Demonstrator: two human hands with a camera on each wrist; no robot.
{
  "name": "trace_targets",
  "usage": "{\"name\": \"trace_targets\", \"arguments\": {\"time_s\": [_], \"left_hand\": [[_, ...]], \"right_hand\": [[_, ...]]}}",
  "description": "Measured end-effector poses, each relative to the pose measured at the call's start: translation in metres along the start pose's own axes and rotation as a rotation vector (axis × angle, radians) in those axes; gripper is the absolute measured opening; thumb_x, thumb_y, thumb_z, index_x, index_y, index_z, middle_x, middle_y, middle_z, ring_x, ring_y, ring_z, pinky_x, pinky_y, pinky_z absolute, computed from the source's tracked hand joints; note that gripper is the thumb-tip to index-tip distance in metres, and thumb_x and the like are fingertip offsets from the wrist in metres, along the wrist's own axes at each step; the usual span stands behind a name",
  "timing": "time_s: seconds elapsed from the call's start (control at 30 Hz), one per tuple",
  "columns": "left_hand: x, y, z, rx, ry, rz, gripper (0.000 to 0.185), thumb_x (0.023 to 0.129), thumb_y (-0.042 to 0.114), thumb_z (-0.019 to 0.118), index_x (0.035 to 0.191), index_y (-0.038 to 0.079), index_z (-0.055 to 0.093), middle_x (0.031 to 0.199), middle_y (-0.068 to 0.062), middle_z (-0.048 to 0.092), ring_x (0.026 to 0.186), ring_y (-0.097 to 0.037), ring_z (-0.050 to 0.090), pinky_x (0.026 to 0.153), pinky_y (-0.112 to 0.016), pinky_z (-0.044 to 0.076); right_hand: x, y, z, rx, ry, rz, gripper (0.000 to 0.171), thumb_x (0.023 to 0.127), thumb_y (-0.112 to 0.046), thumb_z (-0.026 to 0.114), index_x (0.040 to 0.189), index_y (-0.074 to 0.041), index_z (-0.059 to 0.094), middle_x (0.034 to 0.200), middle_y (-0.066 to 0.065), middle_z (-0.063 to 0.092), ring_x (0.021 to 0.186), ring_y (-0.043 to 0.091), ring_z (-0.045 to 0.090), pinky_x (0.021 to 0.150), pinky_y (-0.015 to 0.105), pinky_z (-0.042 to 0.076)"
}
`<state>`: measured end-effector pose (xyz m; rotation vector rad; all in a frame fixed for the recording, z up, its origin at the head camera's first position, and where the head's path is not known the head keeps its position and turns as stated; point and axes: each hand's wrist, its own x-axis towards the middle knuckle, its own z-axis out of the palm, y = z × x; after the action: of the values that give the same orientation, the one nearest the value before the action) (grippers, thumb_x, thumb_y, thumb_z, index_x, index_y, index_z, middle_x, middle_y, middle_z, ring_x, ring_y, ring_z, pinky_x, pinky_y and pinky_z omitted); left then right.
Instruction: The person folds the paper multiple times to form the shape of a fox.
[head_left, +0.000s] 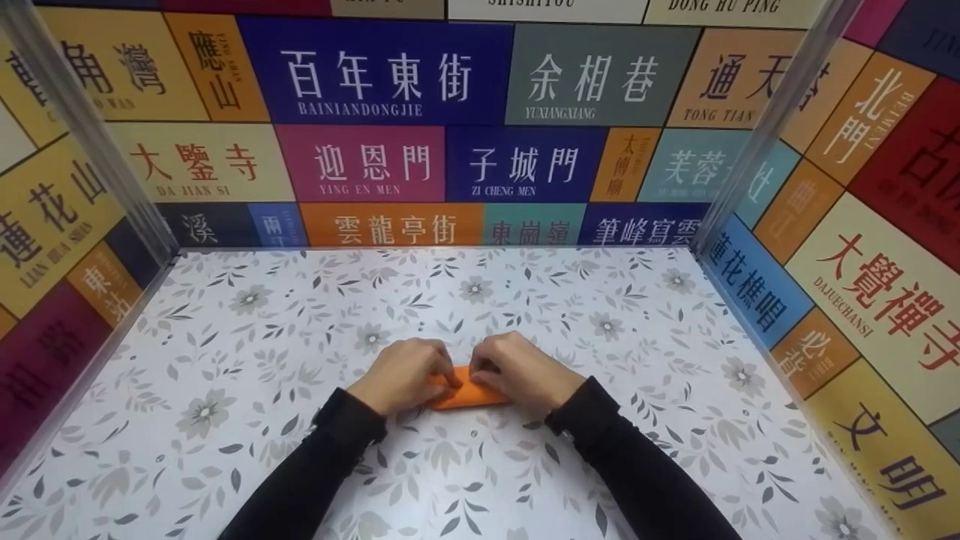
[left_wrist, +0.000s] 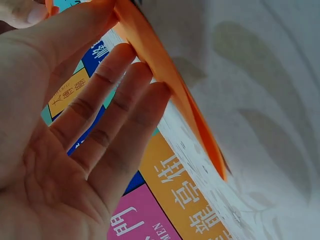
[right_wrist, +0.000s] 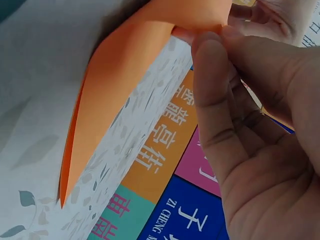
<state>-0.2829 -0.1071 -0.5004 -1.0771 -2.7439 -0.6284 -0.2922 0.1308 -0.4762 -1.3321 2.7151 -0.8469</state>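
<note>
A folded piece of orange paper [head_left: 469, 395] lies low over the flower-patterned table, between both hands. My left hand [head_left: 410, 375] holds its left part; in the left wrist view the thumb lies along the paper [left_wrist: 155, 47] and the fingertips [left_wrist: 159, 92] meet its edge from below. From the other side, my right hand [head_left: 525, 371] pinches the paper between thumb and index finger. In the right wrist view, the paper [right_wrist: 120, 75] shows layered folds that narrow to a point near the table.
The table [head_left: 300, 465] has a white covering with grey leaves and flowers. Colourful panels with Chinese lettering [head_left: 375, 75] stand at the back and both sides. Clear corner strips [head_left: 772, 120] join them. Black sleeves [head_left: 622, 457] cover both forearms.
</note>
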Motion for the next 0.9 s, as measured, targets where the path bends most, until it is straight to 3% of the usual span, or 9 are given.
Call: {"name": "trace_targets", "arguments": {"time_s": [0.23,0.57,0.9], "left_hand": [[-0.001,-0.004,-0.003,-0.038,0.030,0.040,0.014,0.079,0.012,0.084,0.089,0.022,0.082,0.089,0.008,0.072,0.083,-0.012,0.067,0.077,-0.031,0.054],[-0.001,-0.009,-0.002,-0.071,0.105,0.069,0.017,0.074,0.004,0.084,0.088,0.014,0.081,0.081,0.001,0.074,0.077,-0.017,0.070,0.072,-0.031,0.056],[0.000,-0.010,-0.003,-0.085,0.087,0.043,0.018,0.075,0.004,0.084,0.090,0.013,0.082,0.082,-0.001,0.075,0.078,-0.020,0.071,0.073,-0.032,0.056]], "right_hand": [[0.013,0.012,0.007,-0.054,-0.023,-0.030,0.006,0.091,-0.012,0.076,0.087,-0.015,0.073,0.080,-0.008,0.067,0.074,0.005,0.058,0.068,0.023,0.049],[0.024,0.023,0.018,-0.129,-0.051,0.017,0.007,0.090,-0.011,0.076,0.087,-0.016,0.072,0.081,-0.009,0.065,0.075,0.008,0.057,0.068,0.025,0.049],[0.029,0.030,0.022,-0.143,-0.052,0.013,0.004,0.091,-0.013,0.075,0.090,-0.015,0.072,0.086,-0.005,0.064,0.078,0.010,0.056,0.071,0.026,0.048]]}}
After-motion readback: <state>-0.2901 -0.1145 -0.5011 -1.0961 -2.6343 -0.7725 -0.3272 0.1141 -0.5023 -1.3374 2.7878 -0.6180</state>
